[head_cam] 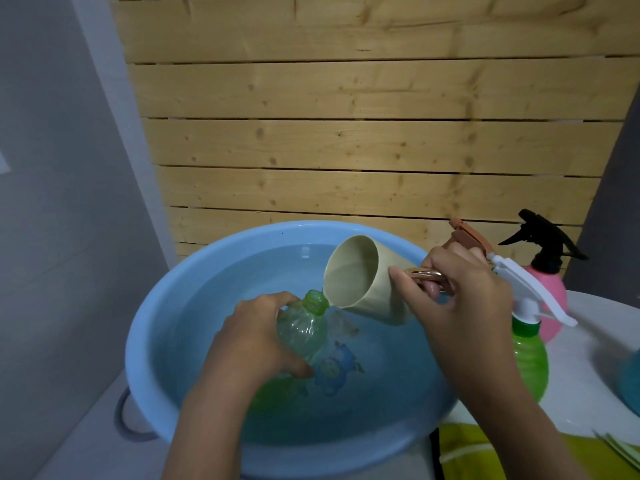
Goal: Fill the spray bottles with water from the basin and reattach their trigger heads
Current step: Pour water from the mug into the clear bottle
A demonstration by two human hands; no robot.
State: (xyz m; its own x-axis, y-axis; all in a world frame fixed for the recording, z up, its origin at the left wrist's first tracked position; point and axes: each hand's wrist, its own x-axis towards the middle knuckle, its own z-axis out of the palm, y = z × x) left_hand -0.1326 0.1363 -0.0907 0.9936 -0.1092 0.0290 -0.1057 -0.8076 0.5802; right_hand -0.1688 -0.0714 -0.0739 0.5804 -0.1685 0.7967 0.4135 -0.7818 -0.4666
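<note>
Where the forearms enter from the bottom edge, a yellow-green cloth (460,448) lies just beside the near rim of the blue basin (149,323). Over the basin's water (259,271), the left hand (256,344) wraps its fingers and thumb round the body of an uncapped clear-green bottle (304,327), holding it tilted with its threaded mouth up and to the right. The right hand (460,299) grips the coppery handle of a beige cup (360,282), tipped on its side so that its lip meets the bottle's mouth.

To the right, on a white table (588,358), a green spray bottle (528,358) stands upright wearing a white trigger head (523,282). Just behind it is a pink bottle (550,292) with a black trigger head (540,237). A brown trigger head (467,235) shows beyond the right hand, its bottle hidden. A wooden slat panel (346,143) fills the background.
</note>
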